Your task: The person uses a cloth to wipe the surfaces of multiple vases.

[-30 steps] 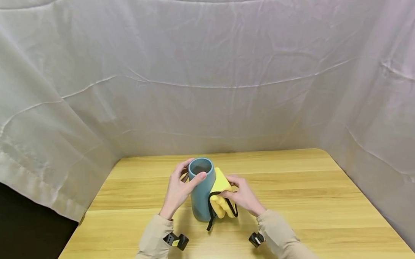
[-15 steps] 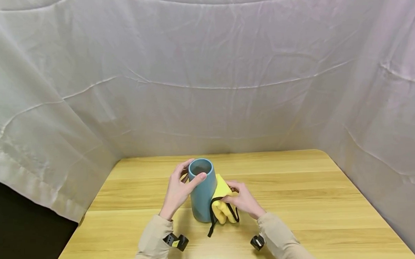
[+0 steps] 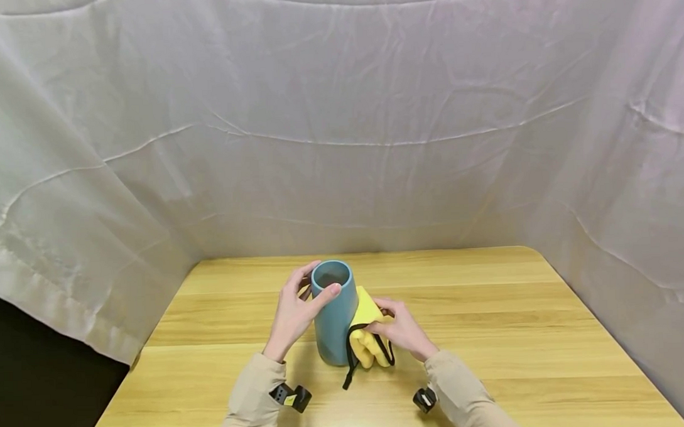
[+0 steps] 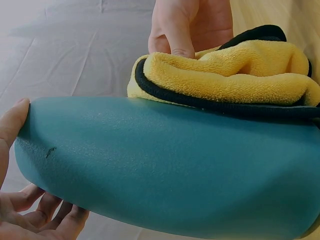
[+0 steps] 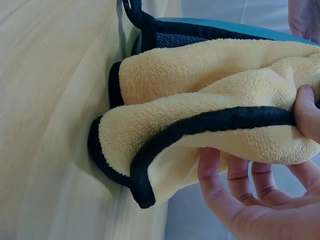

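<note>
A blue-green vase (image 3: 335, 330) with an open round mouth stands upright on the table. My left hand (image 3: 293, 309) grips it near the rim, thumb on the near side and fingers round the far left; the left wrist view shows the vase (image 4: 165, 165) between them. Against the vase's right side lies a folded yellow cloth (image 3: 366, 310) with black edging. My right hand (image 3: 401, 329) holds this cloth, thumb on top and fingers beneath, as the right wrist view shows on the fleecy cloth (image 5: 215, 90). The cloth's lower folds hang near the tabletop.
The wooden table (image 3: 494, 359) reaches back to a grey fabric curtain (image 3: 363, 175) that also hangs on both sides. A dark area (image 3: 36, 375) lies beyond the table's left edge. Small black devices (image 3: 292, 397) sit on both wrists.
My right hand has slid the cloth slightly down along the vase's side, mostly in the first half second. The vase and left hand have stayed put.
</note>
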A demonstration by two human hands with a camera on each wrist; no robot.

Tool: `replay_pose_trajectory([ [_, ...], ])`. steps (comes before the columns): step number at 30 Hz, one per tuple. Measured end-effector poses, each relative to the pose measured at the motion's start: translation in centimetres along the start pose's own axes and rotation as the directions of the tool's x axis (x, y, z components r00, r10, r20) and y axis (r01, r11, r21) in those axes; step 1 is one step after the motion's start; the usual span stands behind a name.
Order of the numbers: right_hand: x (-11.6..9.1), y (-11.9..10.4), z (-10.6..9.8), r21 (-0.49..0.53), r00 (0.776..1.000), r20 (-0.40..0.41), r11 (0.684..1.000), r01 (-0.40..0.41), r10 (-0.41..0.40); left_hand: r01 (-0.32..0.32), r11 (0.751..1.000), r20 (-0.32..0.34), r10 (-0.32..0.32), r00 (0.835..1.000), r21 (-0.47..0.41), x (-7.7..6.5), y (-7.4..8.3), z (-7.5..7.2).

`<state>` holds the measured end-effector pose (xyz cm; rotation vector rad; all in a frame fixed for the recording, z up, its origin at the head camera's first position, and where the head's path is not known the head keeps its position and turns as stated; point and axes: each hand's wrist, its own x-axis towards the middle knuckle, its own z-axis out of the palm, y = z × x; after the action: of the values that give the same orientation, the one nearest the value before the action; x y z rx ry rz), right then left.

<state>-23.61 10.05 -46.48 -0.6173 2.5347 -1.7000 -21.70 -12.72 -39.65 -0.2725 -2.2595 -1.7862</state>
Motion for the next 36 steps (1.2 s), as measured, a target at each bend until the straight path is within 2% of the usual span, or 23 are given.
replay_pose_trajectory([
  [8,-0.2,-0.3,0.0,0.052,1.0,-0.016,0.999,0.008,-0.007,-0.003,1.0,-0.002,0.003,1.0,-0.003,-0.1,0.1,0.0],
  [15,0.3,-3.1,-0.5,0.136,0.999,-0.037,0.991,0.013,-0.008,-0.004,1.0,-0.006,0.004,1.0,-0.007,-0.1,0.0,0.0],
  [19,0.8,-5.0,-1.0,0.113,0.998,-0.054,0.992,0.047,-0.041,-0.007,1.0,-0.005,0.007,1.0,-0.007,-0.1,0.0,0.0],
  [23,1.2,-5.9,-1.3,0.084,0.996,-0.063,0.994,0.073,-0.068,-0.012,1.0,-0.004,0.012,1.0,-0.003,-0.1,0.0,0.0],
  [36,1.1,-5.6,-1.4,0.066,0.996,-0.052,0.995,0.081,-0.077,-0.01,1.0,-0.016,0.01,1.0,-0.001,-0.1,0.0,0.1],
])
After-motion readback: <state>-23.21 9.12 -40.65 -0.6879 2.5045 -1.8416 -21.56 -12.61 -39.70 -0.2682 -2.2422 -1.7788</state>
